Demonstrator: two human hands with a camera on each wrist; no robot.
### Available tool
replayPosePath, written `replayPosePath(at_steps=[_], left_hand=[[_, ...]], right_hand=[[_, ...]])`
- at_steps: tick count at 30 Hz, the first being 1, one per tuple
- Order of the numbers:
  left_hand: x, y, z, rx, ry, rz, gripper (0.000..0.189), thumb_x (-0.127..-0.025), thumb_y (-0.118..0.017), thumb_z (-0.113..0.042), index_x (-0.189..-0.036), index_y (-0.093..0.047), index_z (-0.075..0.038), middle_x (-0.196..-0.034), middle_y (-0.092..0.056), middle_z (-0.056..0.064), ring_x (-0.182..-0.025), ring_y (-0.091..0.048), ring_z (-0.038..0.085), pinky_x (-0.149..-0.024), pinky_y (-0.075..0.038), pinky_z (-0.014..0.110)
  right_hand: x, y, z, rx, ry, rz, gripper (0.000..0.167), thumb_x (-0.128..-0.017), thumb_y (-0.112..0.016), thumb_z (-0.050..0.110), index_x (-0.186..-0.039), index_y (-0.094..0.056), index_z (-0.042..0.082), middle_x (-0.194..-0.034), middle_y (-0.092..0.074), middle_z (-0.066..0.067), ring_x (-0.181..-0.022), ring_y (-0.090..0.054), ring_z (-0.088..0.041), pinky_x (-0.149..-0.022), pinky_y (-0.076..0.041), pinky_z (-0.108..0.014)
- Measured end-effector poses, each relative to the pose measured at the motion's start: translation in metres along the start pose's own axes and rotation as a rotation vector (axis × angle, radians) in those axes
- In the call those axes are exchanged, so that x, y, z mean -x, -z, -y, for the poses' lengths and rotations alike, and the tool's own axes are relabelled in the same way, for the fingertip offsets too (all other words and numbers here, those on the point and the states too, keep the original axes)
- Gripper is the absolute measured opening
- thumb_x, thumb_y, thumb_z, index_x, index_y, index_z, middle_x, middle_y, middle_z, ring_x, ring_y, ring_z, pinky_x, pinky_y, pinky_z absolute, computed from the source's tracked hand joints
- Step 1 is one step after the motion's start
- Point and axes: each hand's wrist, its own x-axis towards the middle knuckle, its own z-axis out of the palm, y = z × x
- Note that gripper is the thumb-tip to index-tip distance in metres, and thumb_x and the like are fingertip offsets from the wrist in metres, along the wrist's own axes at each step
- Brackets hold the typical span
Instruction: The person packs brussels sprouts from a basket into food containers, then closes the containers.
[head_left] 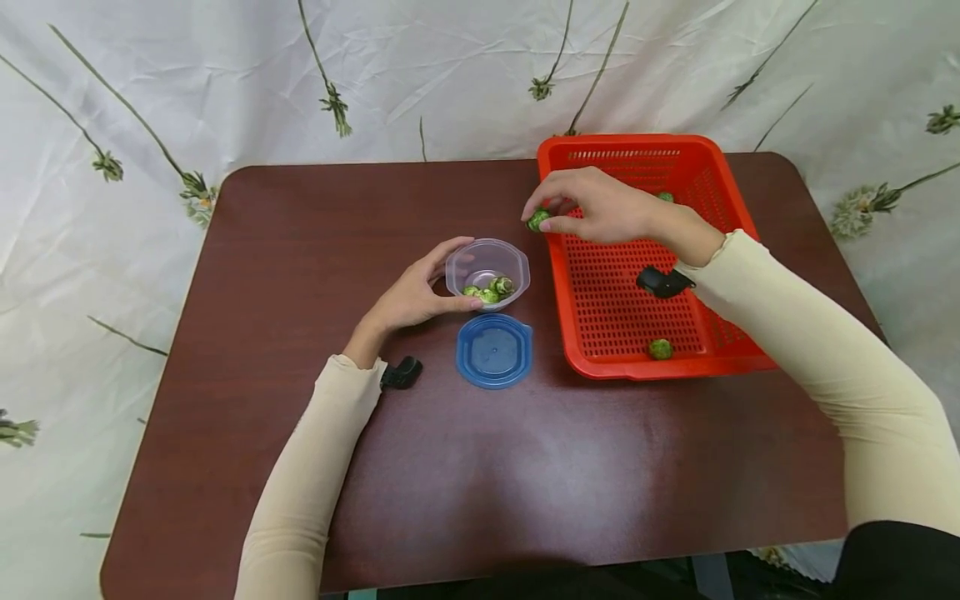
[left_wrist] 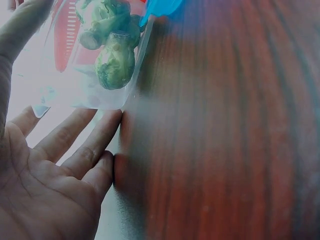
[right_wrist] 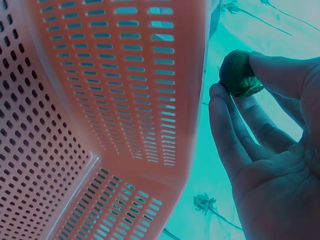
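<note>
My right hand pinches a Brussels sprout between thumb and fingertips, above the left rim of the red basket. In the right wrist view this sprout hangs at the fingertips, beside the basket wall. My left hand holds a small clear plastic container from the left, thumb at the near side and fingers at the far side. Several Brussels sprouts lie in the bottom of that container. Just in front of it a blue lid rests flat on the table.
The red perforated basket stands at the right of the brown table. One sprout lies near its front wall, and another shows farther back beyond my right wrist. A flower-printed white cloth hangs behind the table.
</note>
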Motion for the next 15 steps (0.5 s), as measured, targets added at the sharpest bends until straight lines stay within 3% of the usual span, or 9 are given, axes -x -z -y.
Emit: replayPosePath(at_steps=[15], left_hand=[[-0.001,0.000,0.001,0.000,0.005,0.008,0.086,-0.082,-0.085,-0.022,-0.153,-0.036,-0.029,-0.144,-0.049,0.000,-0.136,-0.050,0.020,-0.113,-0.037,0.045]], right_hand=[[-0.007,-0.013,0.006,-0.004,0.047,0.030,0.023,-0.096,-0.066,0.007,-0.118,-0.070,0.006,-0.115,-0.066,-0.007,-0.104,-0.065,-0.022,-0.094,-0.055,-0.039]])
